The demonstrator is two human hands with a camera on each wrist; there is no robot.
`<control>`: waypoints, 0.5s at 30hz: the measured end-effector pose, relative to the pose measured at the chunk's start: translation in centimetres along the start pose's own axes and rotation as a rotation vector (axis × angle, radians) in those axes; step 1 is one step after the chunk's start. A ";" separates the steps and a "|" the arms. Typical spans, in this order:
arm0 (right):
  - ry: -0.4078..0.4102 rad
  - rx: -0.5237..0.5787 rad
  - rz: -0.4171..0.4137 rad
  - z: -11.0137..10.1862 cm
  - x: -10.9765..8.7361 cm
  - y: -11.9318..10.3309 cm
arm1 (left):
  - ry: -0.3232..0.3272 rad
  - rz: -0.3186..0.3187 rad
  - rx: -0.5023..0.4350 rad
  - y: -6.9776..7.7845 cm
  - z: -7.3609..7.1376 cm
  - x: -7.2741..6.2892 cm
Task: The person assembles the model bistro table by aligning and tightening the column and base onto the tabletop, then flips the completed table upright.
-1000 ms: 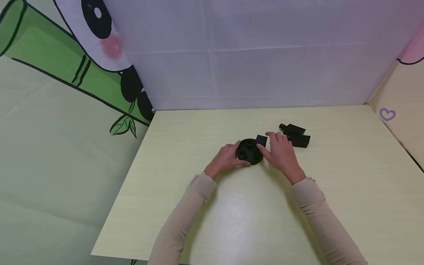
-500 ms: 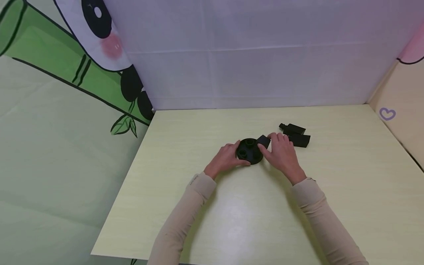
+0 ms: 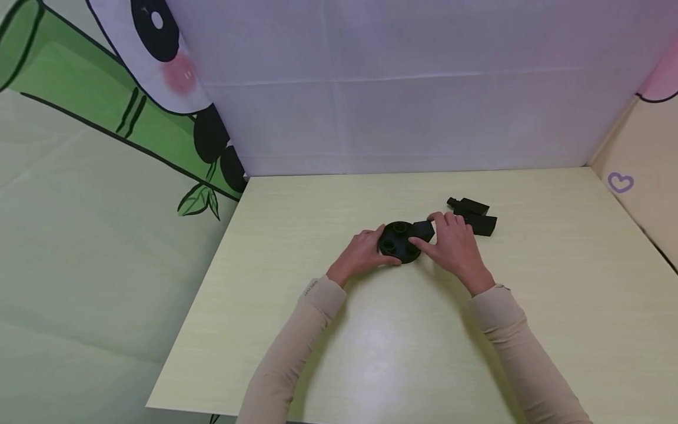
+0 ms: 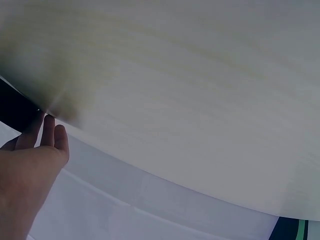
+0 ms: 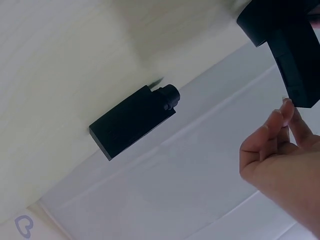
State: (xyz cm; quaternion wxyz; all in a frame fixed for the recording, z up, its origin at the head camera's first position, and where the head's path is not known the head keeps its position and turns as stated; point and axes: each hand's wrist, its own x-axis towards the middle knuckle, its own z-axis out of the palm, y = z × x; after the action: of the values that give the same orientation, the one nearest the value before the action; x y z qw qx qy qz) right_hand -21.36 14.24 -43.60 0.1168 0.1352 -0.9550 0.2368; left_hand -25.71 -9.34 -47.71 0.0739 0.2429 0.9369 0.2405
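Observation:
A round black base (image 3: 401, 250) with ring-shaped sockets in its top stands on the table. My left hand (image 3: 357, 254) holds it by the left side, thumb at the near rim and fingers round the back. At its right back stands a square-sided black block (image 3: 424, 229), which my right hand (image 3: 455, 247) grips between thumb and fingers. In the right wrist view, the block (image 5: 295, 62) runs straight out from the base (image 5: 262, 22), fingertips at its free end. The left wrist view shows my left hand (image 4: 35, 160) at the dark base (image 4: 15, 107).
Behind my right hand lie two more black blocks, a farther one (image 3: 469, 206) and a nearer one (image 3: 482, 225). One block (image 5: 132, 122) shows a round knobbed end in the right wrist view. A lilac cloth wall (image 3: 413, 118) rises at the table's back edge.
The black block has turned at the base, its square top rotating from its earlier angle. My right thumb has shifted left over the base. My left hand and the loose blocks stay put.

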 end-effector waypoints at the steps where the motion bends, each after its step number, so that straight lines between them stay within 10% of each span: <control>1: -0.001 0.002 -0.004 -0.1 0.0 0.0 | 0.002 0.000 0.003 0.0 0.0 0.0; 15: 0.016 -0.014 -0.035 -0.1 -0.3 0.5 | 0.001 0.006 0.017 0.1 0.2 0.3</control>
State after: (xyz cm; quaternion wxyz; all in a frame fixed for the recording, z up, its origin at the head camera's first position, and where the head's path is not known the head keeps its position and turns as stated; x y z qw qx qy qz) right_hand -21.20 14.80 -43.79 0.1293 0.1490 -0.9532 0.2291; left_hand -25.87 -9.02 -47.89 0.0708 0.2461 0.9382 0.2328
